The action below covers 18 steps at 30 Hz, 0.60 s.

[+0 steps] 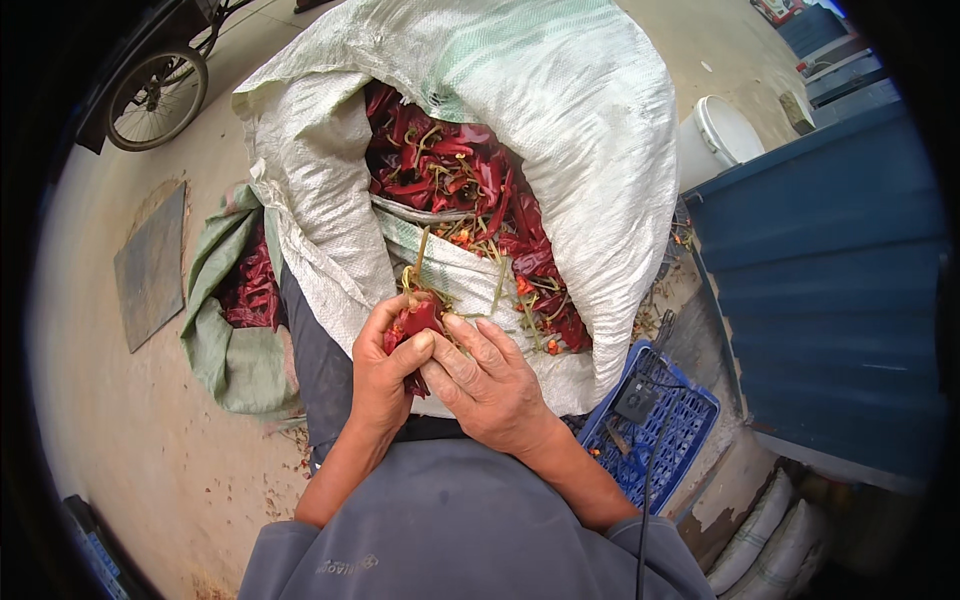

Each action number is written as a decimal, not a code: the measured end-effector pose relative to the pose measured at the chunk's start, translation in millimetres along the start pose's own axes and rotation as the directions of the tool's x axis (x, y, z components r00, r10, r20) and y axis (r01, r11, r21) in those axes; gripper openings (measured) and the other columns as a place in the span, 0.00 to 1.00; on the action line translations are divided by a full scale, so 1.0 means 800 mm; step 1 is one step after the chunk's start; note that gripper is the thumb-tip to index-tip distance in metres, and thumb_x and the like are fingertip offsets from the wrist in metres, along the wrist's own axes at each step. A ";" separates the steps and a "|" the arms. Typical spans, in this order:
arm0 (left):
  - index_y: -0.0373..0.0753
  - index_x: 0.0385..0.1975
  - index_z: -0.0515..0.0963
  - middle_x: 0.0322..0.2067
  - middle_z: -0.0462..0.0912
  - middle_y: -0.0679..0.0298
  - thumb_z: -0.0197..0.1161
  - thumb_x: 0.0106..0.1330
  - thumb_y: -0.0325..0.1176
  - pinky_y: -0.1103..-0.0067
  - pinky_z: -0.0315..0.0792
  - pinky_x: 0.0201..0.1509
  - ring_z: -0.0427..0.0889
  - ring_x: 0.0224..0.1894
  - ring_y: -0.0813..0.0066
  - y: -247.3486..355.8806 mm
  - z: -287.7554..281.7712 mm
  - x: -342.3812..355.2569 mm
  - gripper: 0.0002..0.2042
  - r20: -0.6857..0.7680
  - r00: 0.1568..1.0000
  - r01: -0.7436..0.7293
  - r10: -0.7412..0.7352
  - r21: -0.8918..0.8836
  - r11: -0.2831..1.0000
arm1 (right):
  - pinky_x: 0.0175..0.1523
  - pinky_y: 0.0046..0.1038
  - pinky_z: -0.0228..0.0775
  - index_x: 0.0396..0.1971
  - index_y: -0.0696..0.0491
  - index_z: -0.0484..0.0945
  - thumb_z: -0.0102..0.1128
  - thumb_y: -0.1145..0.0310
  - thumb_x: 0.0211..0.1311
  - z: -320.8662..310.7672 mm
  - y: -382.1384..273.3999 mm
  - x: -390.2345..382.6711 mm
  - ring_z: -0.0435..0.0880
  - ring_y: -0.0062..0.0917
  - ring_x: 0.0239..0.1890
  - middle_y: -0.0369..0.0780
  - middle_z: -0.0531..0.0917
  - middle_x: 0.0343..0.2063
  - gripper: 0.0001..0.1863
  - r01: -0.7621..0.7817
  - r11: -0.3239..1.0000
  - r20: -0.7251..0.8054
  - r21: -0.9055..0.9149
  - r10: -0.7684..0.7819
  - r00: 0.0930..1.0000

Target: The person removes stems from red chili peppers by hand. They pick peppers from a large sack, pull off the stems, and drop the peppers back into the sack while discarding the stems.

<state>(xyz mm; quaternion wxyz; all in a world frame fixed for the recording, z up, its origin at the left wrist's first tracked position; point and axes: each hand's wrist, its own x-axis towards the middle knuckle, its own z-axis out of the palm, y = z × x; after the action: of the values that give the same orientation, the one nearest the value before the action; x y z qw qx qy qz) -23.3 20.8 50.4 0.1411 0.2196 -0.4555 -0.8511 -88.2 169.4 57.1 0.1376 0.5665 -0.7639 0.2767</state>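
Gripping a wrinkled, glossy dark-red dried pepper (420, 316), left hand (380, 368) is closed around it, thumb pressed across the front. Can't tell if it's one pod or several bunched. Right hand (492, 388) sits just beside, fingertips against the pepper's right side; can't tell whether it's pinching, underside is hidden.

Risks, my read:
- Skin looks dry. Too hard a thumb press could split it and spill seeds onto the white woven plastic sack (610, 110) spread beyond both hands.
- Thin pale-tan stalk (423, 250) pokes up past the left fingertips. Likely brittle; a sideways twist could snap it short.
- Fingers crowd together, so a tug by the right could slip and pull the pod loose.
- Straw-coloured stems with orange bits (497, 272) lie beyond the hands, right against the heaped dark-red peppers (445, 165). Any sack shift could mix them.
- Sack mouth is floppy; a slump toward the hands could cover the heap.
- Thin black cable (652, 480) runs by the right forearm; a wide elbow swing could snag it.
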 end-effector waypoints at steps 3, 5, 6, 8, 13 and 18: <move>0.32 0.54 0.72 0.43 0.81 0.63 0.68 0.64 0.33 0.82 0.75 0.48 0.79 0.43 0.80 0.007 -0.005 0.004 0.21 -0.108 0.993 -0.050 0.055 0.044 0.998 | 0.64 0.41 0.69 0.47 0.55 0.80 0.58 0.69 0.61 -0.004 -0.004 0.005 0.75 0.38 0.64 0.41 0.78 0.59 0.15 0.004 1.000 0.000 -0.020 -0.004 1.000; 0.32 0.53 0.72 0.42 0.80 0.63 0.67 0.64 0.33 0.82 0.74 0.47 0.79 0.42 0.80 0.013 -0.006 0.007 0.20 -0.144 0.985 -0.083 0.094 0.078 0.993 | 0.62 0.40 0.70 0.45 0.55 0.82 0.58 0.69 0.60 -0.007 -0.006 0.006 0.75 0.37 0.63 0.41 0.78 0.59 0.14 0.005 1.000 -0.013 -0.020 -0.005 1.000; 0.32 0.53 0.72 0.42 0.80 0.63 0.67 0.64 0.32 0.82 0.74 0.47 0.79 0.41 0.80 0.017 -0.006 0.009 0.20 -0.162 0.980 -0.100 0.115 0.096 0.990 | 0.61 0.39 0.70 0.43 0.54 0.82 0.59 0.69 0.60 -0.008 -0.007 0.007 0.76 0.36 0.62 0.40 0.78 0.59 0.13 0.003 1.000 -0.027 -0.010 -0.003 1.000; 0.33 0.52 0.72 0.37 0.78 0.67 0.62 0.65 0.30 0.86 0.71 0.40 0.75 0.35 0.85 0.026 0.000 0.013 0.17 -0.195 0.969 -0.123 0.154 0.164 0.979 | 0.58 0.37 0.72 0.40 0.54 0.83 0.61 0.69 0.58 -0.013 -0.008 0.011 0.77 0.35 0.60 0.39 0.78 0.59 0.11 -0.003 1.000 -0.056 0.007 0.003 0.998; 0.36 0.49 0.73 0.31 0.77 0.70 0.64 0.63 0.31 0.87 0.66 0.25 0.74 0.25 0.87 0.018 -0.007 0.011 0.16 -0.224 0.972 -0.028 0.068 0.174 0.984 | 0.46 0.28 0.76 0.35 0.51 0.84 0.70 0.74 0.49 -0.107 -0.052 0.042 0.83 0.29 0.48 0.32 0.82 0.52 0.10 0.112 0.934 -0.171 0.338 -0.056 0.984; 0.36 0.48 0.74 0.30 0.77 0.71 0.64 0.63 0.30 0.88 0.65 0.23 0.73 0.24 0.88 0.006 -0.022 0.008 0.15 -0.163 0.986 0.004 0.016 0.122 0.992 | 0.51 0.32 0.75 0.41 0.48 0.85 0.60 0.73 0.60 -0.137 -0.086 0.062 0.84 0.26 0.49 0.34 0.84 0.50 0.11 0.321 0.928 -0.408 0.189 -0.223 0.885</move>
<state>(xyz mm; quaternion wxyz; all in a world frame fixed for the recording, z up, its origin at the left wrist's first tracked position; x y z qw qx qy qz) -20.0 3.2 44.2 0.1671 0.2956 -0.4944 -0.8002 -50.3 179.4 190.0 0.2474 0.6171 -0.5937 0.4532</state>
